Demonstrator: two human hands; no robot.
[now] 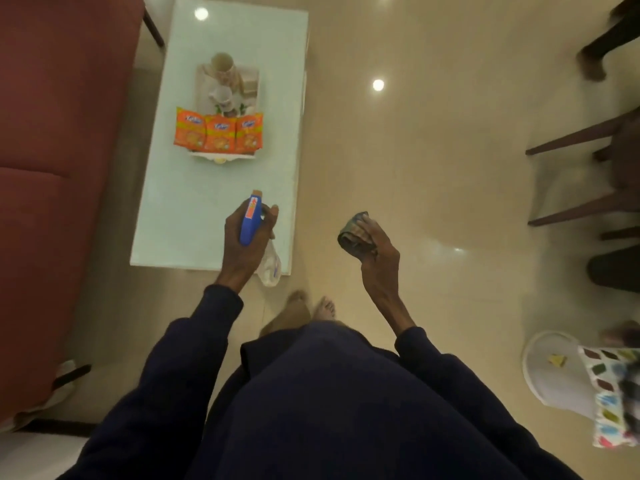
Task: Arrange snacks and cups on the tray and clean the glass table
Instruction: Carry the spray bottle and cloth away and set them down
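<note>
Left hand [242, 252]: wrapped round a blue-topped spray bottle [250, 220], nozzle pointing over the near end of the glass table [180, 209] — probably ready to spray.
Right hand [375, 245]: clutching a bunched cloth [351, 233] above the floor, just right of the table, likely for wiping.
Tray [200, 88]: mid-table, carrying cups [221, 62] and three orange snack packets [218, 131] — it covers glass still to be wiped.
Around: red sofa [52, 133] on the left, chairs [581, 140] on the right.

— Warm, dim indoor light; round lamp reflections glare on the glass table [194, 202] at eleven o'clock and the floor [415, 168] near one.
— Soft all over; the chairs [571, 137] at three o'clock smear, and the edges bow.
</note>
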